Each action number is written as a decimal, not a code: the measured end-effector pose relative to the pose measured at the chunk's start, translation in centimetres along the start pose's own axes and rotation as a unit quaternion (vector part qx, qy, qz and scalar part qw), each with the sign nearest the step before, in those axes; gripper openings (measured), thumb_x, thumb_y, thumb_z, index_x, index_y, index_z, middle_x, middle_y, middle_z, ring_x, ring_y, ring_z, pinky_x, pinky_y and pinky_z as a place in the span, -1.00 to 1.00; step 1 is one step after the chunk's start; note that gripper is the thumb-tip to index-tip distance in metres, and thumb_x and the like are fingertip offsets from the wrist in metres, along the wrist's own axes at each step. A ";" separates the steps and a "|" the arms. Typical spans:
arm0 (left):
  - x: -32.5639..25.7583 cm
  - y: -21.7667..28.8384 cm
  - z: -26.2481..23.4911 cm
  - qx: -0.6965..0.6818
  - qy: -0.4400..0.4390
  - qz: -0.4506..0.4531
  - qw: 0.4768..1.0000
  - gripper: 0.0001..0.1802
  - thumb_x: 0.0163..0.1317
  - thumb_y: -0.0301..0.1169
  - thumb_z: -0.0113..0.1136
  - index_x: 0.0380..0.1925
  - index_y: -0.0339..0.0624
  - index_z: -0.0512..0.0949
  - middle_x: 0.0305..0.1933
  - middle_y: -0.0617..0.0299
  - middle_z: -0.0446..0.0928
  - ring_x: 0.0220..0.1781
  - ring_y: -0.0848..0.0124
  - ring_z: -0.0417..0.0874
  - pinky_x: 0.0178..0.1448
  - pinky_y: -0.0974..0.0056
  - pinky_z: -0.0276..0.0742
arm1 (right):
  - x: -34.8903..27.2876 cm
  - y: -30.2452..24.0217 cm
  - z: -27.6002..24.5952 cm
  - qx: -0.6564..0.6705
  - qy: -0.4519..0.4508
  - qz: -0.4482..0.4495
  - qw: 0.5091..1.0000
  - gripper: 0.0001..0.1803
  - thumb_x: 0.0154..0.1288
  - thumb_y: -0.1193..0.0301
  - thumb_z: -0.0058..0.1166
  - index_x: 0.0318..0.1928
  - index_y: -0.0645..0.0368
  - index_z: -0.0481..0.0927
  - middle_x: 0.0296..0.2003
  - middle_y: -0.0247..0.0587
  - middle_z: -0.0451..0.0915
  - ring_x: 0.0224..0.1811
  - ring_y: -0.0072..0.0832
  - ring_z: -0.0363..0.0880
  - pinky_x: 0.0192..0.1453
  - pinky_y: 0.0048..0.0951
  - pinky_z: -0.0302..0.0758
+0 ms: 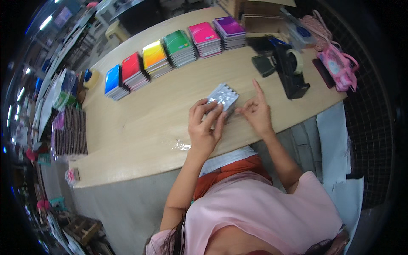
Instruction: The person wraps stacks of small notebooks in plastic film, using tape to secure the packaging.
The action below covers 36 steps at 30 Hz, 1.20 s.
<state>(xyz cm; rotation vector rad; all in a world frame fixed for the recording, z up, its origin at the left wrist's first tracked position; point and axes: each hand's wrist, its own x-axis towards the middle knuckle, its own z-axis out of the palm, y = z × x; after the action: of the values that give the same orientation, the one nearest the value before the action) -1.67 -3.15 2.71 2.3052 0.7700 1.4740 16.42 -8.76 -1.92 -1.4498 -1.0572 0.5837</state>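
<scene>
A small stack of spiral notebooks (224,97), with a shiny clear wrap over its grey-white top, sits on the table in front of me. My left hand (204,125) grips it from the near left, fingers bent over its top and near edge. To the right of the stack is my right hand (258,114), its index finger stretched out away from me and the other fingers partly curled. Its thumb side comes close to the stack; whether it touches cannot be made out. I see nothing held in it.
Stacks of blue (113,80), red (134,70), yellow (155,57), green (177,44), pink (204,36) and purple notebooks (230,29) line the far side. A black tape dispenser (289,72) and pink pouch (338,68) lie right. Scraps of clear plastic (182,145) lie near left.
</scene>
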 end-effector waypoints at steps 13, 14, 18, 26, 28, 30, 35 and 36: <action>-0.1 0.3 0.3 0.027 0.001 -0.010 1.000 -0.80 0.07 -0.54 0.39 -0.25 -0.18 0.72 -0.17 0.16 0.63 0.05 0.12 0.57 0.10 0.11 0.51 | 8.8 4.5 -23.9 -0.058 0.099 0.250 0.961 -0.77 0.17 0.23 0.34 -0.30 0.11 0.70 -0.43 -0.38 0.66 -0.42 -0.54 0.55 -0.27 -0.38 0.46; -0.1 0.3 0.3 0.026 0.000 -0.010 1.000 -0.80 0.07 -0.54 0.39 -0.25 -0.18 0.72 -0.17 0.16 0.63 0.05 0.12 0.57 0.10 0.11 0.51 | 8.8 4.4 -23.9 -0.036 0.115 0.242 0.963 -0.79 0.18 0.22 0.34 -0.32 0.08 0.70 -0.41 -0.40 0.65 -0.42 -0.55 0.54 -0.27 -0.40 0.45; -0.1 0.2 0.1 0.033 -0.002 -0.011 0.999 -0.79 0.07 -0.55 0.39 -0.24 -0.18 0.72 -0.17 0.16 0.63 0.05 0.12 0.57 0.11 0.11 0.51 | 7.4 2.3 -22.2 0.009 0.178 0.208 0.962 -0.78 0.19 0.21 0.35 -0.33 0.07 0.68 -0.37 -0.44 0.63 -0.37 -0.61 0.51 -0.31 -0.45 0.43; -0.5 0.1 0.3 0.036 0.006 -0.005 0.999 -0.75 0.03 -0.57 0.40 -0.22 -0.18 0.71 -0.15 0.16 0.61 0.06 0.11 0.55 0.09 0.11 0.53 | 3.2 7.2 -19.8 0.187 0.236 0.279 0.912 -0.76 0.25 0.22 0.32 -0.22 0.09 0.65 -0.37 -0.40 0.56 -0.32 -0.57 0.52 -0.21 -0.36 0.56; -0.4 -0.1 0.2 0.034 0.008 -0.001 0.999 -0.75 0.02 -0.57 0.41 -0.23 -0.17 0.71 -0.13 0.16 0.61 0.06 0.10 0.55 0.09 0.11 0.53 | 3.4 9.3 -18.9 0.436 0.168 0.281 0.838 -0.83 0.31 0.30 0.27 -0.21 0.11 0.64 -0.38 -0.36 0.56 -0.33 -0.56 0.53 -0.26 -0.41 0.55; -0.4 0.0 0.1 0.033 0.014 -0.009 0.999 -0.76 0.02 -0.57 0.40 -0.24 -0.18 0.71 -0.12 0.15 0.61 0.06 0.11 0.55 0.10 0.11 0.51 | 2.2 8.9 -15.5 0.423 0.146 0.272 0.852 -0.84 0.33 0.35 0.24 -0.17 0.14 0.63 -0.40 -0.34 0.56 -0.37 -0.57 0.53 -0.30 -0.45 0.54; -0.5 -0.1 0.2 0.027 0.019 -0.013 0.999 -0.74 -0.03 -0.55 0.43 -0.26 -0.14 0.72 -0.15 0.17 0.59 0.05 0.13 0.52 0.10 0.11 0.50 | 1.1 0.2 -5.4 0.267 0.009 0.143 0.953 -0.48 0.32 0.55 0.16 0.27 0.26 0.38 -0.49 -0.27 0.55 -0.57 -0.63 0.45 -0.48 -0.62 0.42; -0.7 -0.2 -0.1 0.036 0.021 -0.017 0.999 -0.74 -0.03 -0.55 0.43 -0.26 -0.14 0.72 -0.15 0.17 0.59 0.05 0.13 0.52 0.10 0.11 0.50 | 1.2 -3.1 -3.3 0.233 -0.023 0.117 0.965 -0.30 0.30 0.59 0.16 0.42 0.26 0.23 -0.52 -0.27 0.55 -0.61 -0.66 0.42 -0.52 -0.64 0.39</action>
<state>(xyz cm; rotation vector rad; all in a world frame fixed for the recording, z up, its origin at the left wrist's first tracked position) -2.01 -3.36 2.14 2.3073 0.8841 1.5083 18.98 -9.70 1.90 -1.1501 -0.7221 0.9690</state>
